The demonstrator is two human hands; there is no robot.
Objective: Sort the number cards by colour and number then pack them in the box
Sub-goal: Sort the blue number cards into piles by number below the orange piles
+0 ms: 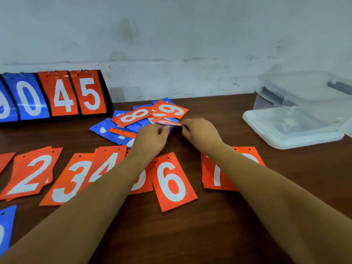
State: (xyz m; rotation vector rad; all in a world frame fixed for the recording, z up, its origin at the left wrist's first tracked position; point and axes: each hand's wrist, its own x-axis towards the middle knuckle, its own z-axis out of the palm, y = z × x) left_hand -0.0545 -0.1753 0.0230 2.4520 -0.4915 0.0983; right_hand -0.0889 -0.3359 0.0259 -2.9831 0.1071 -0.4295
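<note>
A mixed pile of red and blue number cards (pixel 122 130) lies mid-table, with a red 8 (pixel 134 115) and a red 9 (pixel 170 111) on top. My left hand (pixel 152 139) and my right hand (pixel 200 134) each pinch one end of a red card (pixel 168 122) lifted edge-on over the pile; its number is hidden. Nearer me, red cards lie in a row: 2 (pixel 31 173), 3 (pixel 71 182), 4 (pixel 107 162), 6 (pixel 172 181), 7 (pixel 217 173). My forearms cover parts of that row.
A clear plastic box (pixel 312 92) stands at the back right with its lid (pixel 285 134) lying flat in front of it. A flip scoreboard (pixel 55 94) showing 0, 4, 5 stands at the back left. One blue card (pixel 6 227) lies at the near left edge.
</note>
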